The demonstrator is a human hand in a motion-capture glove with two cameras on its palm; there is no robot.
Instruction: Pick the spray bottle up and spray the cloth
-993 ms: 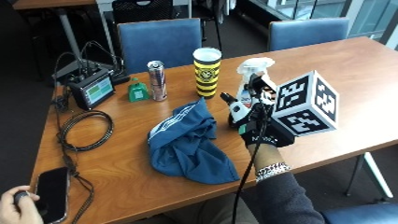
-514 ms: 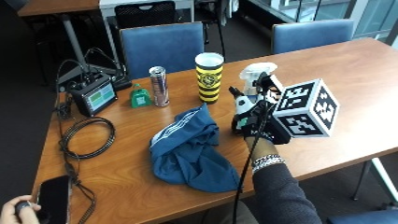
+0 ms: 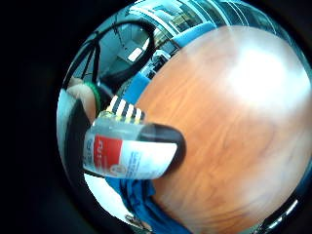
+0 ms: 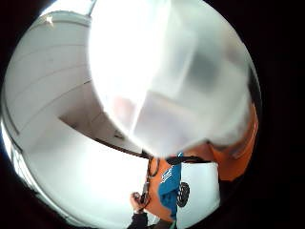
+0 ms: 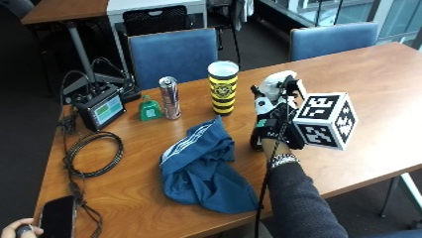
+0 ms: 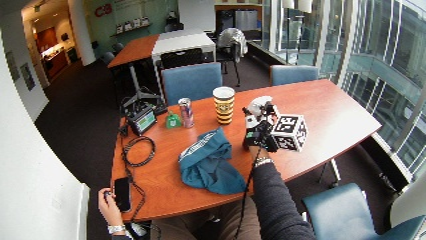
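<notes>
Spray bottle (image 5: 272, 97) stands upright in the grip of the gloved right hand (image 5: 276, 124), fingers wrapped around its body, just beside the blue cloth (image 5: 201, 166) on the bench (image 5: 369, 89); pickup appears underway, and next comes turning the nozzle toward the cloth.

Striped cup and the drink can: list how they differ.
The striped cup is wider and taller than the drink can. The cup has yellow and black bands; the can is silver. The cup stands nearer the gloved hand. Both stand upright on the table.
</notes>
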